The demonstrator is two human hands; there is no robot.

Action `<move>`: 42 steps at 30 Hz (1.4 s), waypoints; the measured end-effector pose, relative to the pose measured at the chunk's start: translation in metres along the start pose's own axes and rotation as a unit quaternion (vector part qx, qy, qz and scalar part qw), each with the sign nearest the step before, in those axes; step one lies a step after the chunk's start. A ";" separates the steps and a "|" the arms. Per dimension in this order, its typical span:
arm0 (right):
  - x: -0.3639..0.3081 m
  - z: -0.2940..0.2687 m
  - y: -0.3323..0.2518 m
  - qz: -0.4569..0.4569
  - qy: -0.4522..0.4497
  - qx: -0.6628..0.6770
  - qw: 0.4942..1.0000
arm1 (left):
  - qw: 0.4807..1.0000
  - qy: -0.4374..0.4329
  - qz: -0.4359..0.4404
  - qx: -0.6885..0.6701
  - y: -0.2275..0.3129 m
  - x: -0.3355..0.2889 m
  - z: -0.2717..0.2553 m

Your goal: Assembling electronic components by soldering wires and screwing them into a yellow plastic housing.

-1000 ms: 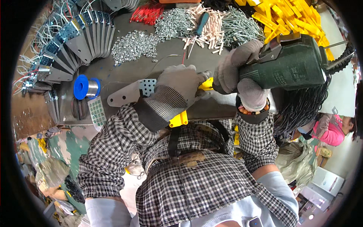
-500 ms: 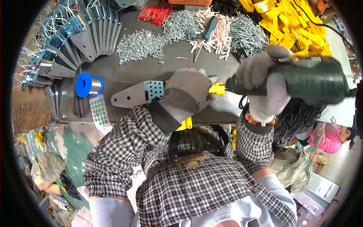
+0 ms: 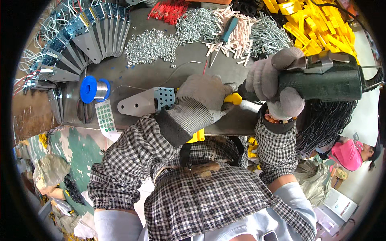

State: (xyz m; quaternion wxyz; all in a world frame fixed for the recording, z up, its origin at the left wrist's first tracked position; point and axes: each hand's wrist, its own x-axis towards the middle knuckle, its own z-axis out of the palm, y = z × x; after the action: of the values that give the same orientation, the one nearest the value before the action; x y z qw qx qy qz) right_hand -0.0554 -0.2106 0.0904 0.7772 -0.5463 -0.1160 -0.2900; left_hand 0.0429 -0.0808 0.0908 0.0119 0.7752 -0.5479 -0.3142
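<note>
The left hand [image 3: 205, 98], in a grey knit glove, lies palm-down on the grey desk [image 3: 161, 74], its grip pressed together over a yellow plastic part [image 3: 234, 98] whose end shows just past the fingertips. The right hand [image 3: 277, 86], gloved the same way, has its grip wrapped tight around the body of a dark green power tool [image 3: 321, 82]; the tool lies level, its nose pointing left and meeting the yellow part near the desk's front edge. Whether the tip actually touches the part cannot be told, since the gloves hide it.

Just left of the left hand lies a flat grey metal bracket [image 3: 138, 105] with a blue perforated plate [image 3: 165, 97] at its near end, touching the glove's cuff. Farther left stands a blue spool of solder wire [image 3: 93, 89], and beside it a sheet of green round stickers [image 3: 105, 116] hangs over the desk edge. A fan of stacked metal brackets [image 3: 92, 36] curves along the far left. Behind the hands lie a heap of small silver nuts [image 3: 149, 45], a pile of screws [image 3: 197, 22], a teal-handled screwdriver [image 3: 227, 32] among pale wall plugs [image 3: 233, 44], and a heap of yellow plastic pieces [image 3: 317, 24] at far right.
</note>
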 end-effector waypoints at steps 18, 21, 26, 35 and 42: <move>-0.007 0.001 0.003 0.006 0.010 -0.014 1.000 | 0.999 0.032 0.038 -0.001 -0.005 -0.003 0.003; -0.007 0.001 0.000 0.053 0.036 -0.030 0.997 | 0.996 0.081 0.025 0.017 -0.005 -0.006 0.006; -0.010 0.008 0.003 0.018 0.151 -0.221 0.963 | 0.997 0.077 0.022 0.020 -0.003 -0.003 0.012; -0.008 0.013 0.003 -0.147 0.244 -0.310 0.907 | 0.953 0.295 0.050 0.041 -0.009 0.024 0.044; -0.035 0.032 0.004 -0.038 0.010 -0.223 0.974 | 0.982 0.169 -0.076 -0.042 -0.004 0.045 0.029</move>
State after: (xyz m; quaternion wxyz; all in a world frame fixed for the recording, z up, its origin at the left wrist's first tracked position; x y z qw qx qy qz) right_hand -0.0769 -0.1688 0.0814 0.6252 -0.6984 -0.0609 -0.3431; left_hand 0.0410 -0.1084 0.0451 0.1131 0.8554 -0.4635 -0.2015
